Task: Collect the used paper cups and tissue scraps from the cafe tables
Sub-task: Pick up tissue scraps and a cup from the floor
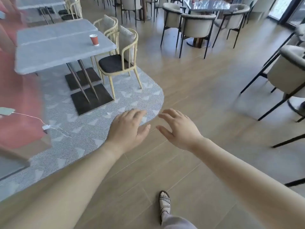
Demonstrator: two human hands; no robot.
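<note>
Above the wooden floor [198, 90], at the curved edge of a patterned grey rug [132, 100], the left hand [127, 129] and the right hand [179, 129] hover side by side, palms down. Both have relaxed, spread fingers and hold nothing. One sandalled foot [164, 204] shows on the boards below them. The only cup clearly in reach of the task is a red paper cup [94, 40]. It stands upright near the right edge of the grey table [49, 52], well apart from both hands, just beside a seam that runs across the top. It is probably light and thin-walled, and easily crushed or tipped if any liquid remains. A gentle grip around the middle of its side, keeping it upright, looks safest. A pale wooden chair [118, 60] with a dark seat is drawn up at that edge, so the reach likely goes in beside it. A tiny white speck [108, 113] lies on the rug near the table's base; it is too small to tell if it is tissue. A white cable [47, 127] trails over the rug's left edge, and cushioned chairs [196, 28] ring a glossy table [208, 4] farther back.
</note>
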